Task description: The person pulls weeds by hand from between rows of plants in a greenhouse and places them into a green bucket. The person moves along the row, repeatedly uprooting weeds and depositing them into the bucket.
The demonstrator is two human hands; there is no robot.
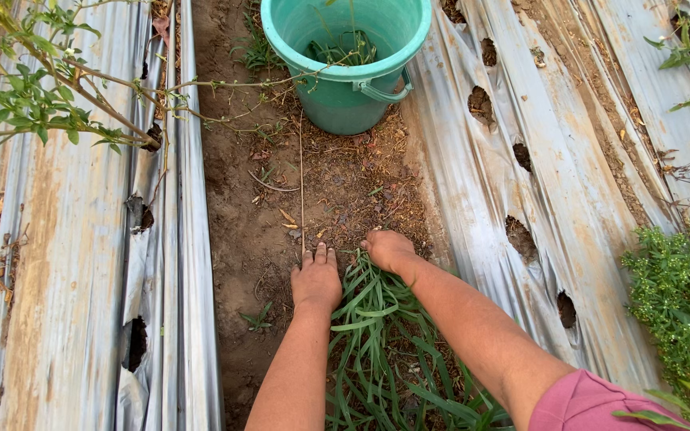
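Both my hands are down on a clump of long green grass point(377, 335) growing in a dirt furrow point(241, 207). My left hand point(315, 279) lies palm down at the clump's upper left edge, its fingers pointing away and reaching the soil. My right hand point(389, 249) is curled into a fist at the top of the clump, with grass blades running under it. A teal plastic bucket point(345, 96) stands upright farther along the furrow and holds a few green stems.
Silver plastic mulch sheets point(65, 263) cover the raised beds on both sides, with planting holes point(521, 238) torn in them. A leafy branch point(49, 96) reaches in from the upper left. A bushy green plant point(676, 295) grows at the right edge.
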